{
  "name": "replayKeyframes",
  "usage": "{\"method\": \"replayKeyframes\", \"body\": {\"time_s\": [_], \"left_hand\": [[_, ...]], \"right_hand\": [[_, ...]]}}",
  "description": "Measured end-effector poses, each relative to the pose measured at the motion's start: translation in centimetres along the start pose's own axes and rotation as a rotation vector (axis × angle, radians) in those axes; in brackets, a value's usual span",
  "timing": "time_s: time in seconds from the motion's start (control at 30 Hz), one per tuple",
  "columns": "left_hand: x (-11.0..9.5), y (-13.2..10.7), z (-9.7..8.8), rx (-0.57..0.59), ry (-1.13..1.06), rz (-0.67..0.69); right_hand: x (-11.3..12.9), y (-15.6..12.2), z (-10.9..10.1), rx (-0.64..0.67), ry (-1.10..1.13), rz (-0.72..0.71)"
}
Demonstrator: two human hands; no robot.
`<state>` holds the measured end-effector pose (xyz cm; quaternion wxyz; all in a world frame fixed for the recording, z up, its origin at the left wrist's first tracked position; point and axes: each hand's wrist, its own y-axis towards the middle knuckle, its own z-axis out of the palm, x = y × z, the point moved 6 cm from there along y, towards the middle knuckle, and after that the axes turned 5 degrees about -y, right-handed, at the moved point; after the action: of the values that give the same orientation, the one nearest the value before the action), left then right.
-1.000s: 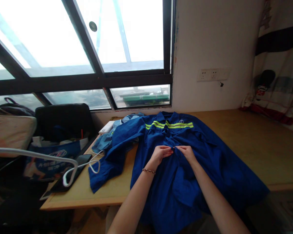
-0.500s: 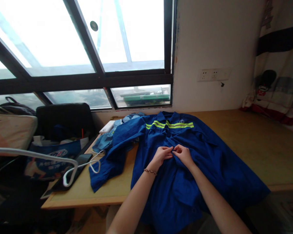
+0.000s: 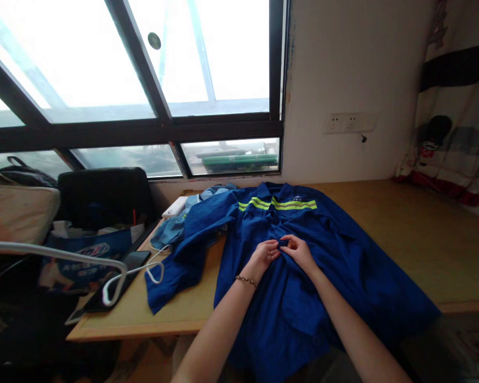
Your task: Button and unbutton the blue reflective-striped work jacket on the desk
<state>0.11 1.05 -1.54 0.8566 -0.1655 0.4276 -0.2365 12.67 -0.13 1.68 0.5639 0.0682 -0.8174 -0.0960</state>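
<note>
A blue work jacket with yellow-green reflective stripes lies spread on the wooden table, its hem hanging over the near edge. My left hand, with a bead bracelet at the wrist, and my right hand meet at the jacket's front opening. Both have fingers closed, pinching the cloth at the middle of the chest. What sits between the fingertips is too small to make out.
A light blue garment and a white box lie at the table's far left. A phone with a white cable sits near the left edge. A black chair, bags and a white hanger crowd the left side. Window and wall sockets behind.
Both hands stay at the jacket's front opening. Their fingers shifted slightly, drawing closer together and working the cloth between them.
</note>
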Motion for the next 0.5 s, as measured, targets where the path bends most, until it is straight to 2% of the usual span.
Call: {"method": "replayKeyframes", "body": {"time_s": [0.2,0.37,0.5], "left_hand": [[0.1,0.2,0.0,0.004,-0.019,0.005],[-0.3,-0.2,0.2,0.025,-0.023,0.033],[-0.9,-0.2,0.1,0.029,0.017,0.119]], "right_hand": [[-0.8,0.1,0.3,0.046,0.086,0.096],[0.4,-0.2,0.0,0.001,0.025,-0.002],[0.7,0.0,-0.2,0.01,-0.046,0.007]]}}
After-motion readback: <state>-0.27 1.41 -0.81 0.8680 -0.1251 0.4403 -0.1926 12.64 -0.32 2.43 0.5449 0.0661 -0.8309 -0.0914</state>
